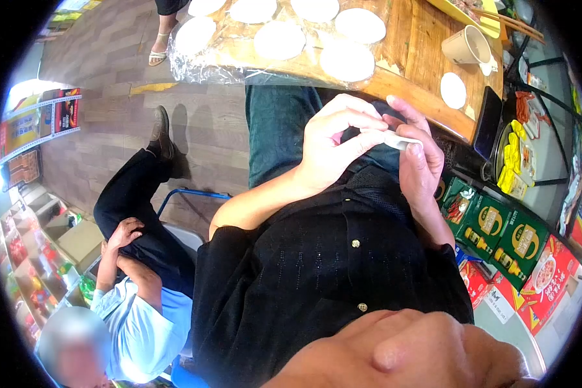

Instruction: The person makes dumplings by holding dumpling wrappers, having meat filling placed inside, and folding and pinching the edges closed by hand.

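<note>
Above my lap, just off the table edge, my left hand (339, 139) and my right hand (421, 155) meet around a small folded piece of white dough, a dumpling (399, 141). Thumb and fingers of my left hand pinch its near-left end. My right hand holds the other end between thumb and fingers. Its inside is hidden by the fold. Several round white dough wrappers (280, 41) lie spread on clear plastic film (207, 71) on the wooden table (394, 79). One more wrapper (453, 90) sits alone by the table's right corner.
A paper cup (467, 45) stands at the table's right, near a yellow tray (469, 16) with chopsticks (507, 21). A dark flat device (487, 123) borders the right edge. Green boxes (498, 226) are stacked at right. A seated person (139, 291) is on my left.
</note>
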A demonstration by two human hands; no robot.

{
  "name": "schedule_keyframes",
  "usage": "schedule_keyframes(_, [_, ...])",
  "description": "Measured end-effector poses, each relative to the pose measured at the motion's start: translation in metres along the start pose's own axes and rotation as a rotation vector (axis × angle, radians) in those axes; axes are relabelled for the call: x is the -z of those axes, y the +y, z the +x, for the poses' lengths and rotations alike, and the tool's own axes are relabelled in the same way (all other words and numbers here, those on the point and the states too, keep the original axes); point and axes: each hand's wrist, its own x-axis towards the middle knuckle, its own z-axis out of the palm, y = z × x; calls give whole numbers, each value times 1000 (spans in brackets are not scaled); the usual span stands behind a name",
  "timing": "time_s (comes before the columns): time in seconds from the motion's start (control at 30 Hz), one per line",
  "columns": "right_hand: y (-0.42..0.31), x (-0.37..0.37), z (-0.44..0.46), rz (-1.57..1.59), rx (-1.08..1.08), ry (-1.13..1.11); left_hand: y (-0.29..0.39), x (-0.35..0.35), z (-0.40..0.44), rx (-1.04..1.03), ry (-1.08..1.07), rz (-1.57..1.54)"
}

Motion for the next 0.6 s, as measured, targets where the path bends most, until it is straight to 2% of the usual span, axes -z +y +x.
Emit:
schedule_keyframes(0.07, [-1,1,0,-67,23,19,-3,1,0,-9,33,36])
schedule_keyframes(0.13, [-2,4,0,-256,48,5,-2,7,7,-336,-19,411])
schedule_keyframes(0.17, [-2,5,0,-255,47,10,-1,8,8,-334,-23,410])
schedule_keyframes(0.23, [-4,5,2,-282,39,35,1,12,10,-484,-72,638])
schedule_keyframes(0.33, [-7,7,4,-287,6,62,2,15,14,-586,-120,810])
schedule_keyframes(0.4, [-8,9,5,-294,10,87,-1,15,15,-521,-106,819])
schedule_keyframes(0.5, [-11,9,6,-261,-18,132,-6,7,11,-298,-53,565])
schedule_keyframes(0.53, [-10,11,7,-315,30,90,-9,4,5,-300,-61,566])
schedule_keyframes(0.6, [-8,13,11,-366,83,51,-12,-3,-1,-113,-46,328])
